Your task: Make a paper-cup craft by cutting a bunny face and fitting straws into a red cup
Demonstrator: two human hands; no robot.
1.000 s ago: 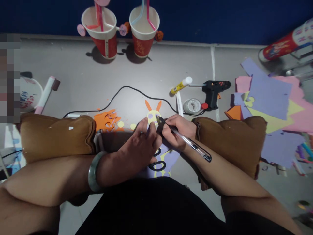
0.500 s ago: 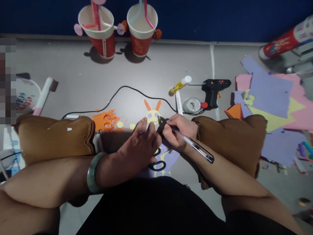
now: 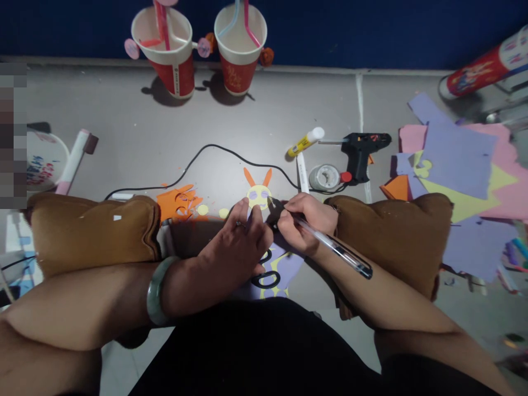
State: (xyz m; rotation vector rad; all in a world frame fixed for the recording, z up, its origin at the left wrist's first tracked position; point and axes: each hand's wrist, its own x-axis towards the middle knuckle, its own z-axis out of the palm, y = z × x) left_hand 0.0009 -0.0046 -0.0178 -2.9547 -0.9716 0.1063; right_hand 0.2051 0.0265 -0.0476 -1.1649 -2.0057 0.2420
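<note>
A small yellow paper rabbit face [image 3: 257, 193] with orange ears and purple eyes lies on the grey table. My left hand [image 3: 241, 236] rests over its lower edge, fingertips laid on the paper and pressing it down. In my right hand [image 3: 307, 217] a clear-barrelled pen [image 3: 336, 247] is pinched, its dark tip just right of the face; whether the tip touches the paper I cannot tell. Black-handled scissors [image 3: 266, 279] lie under and beside my left palm, on purple and yellow paper scraps [image 3: 286, 269]. Two yellow paper discs [image 3: 203, 210] sit left of the face.
Two red-and-white paper cups [image 3: 171, 71] with straws stand at the back. Right of the face are a glue stick [image 3: 305, 142], a tape roll [image 3: 325, 177] and a glue gun [image 3: 358, 157], its cord [image 3: 210, 146] crossing the table. Coloured paper [image 3: 460, 157] piles up at right; orange scraps [image 3: 177, 203] lie left.
My right hand has shifted slightly right, the pen tip drawing back a little from the face's right eye. My left hand has stayed in place on the paper.
</note>
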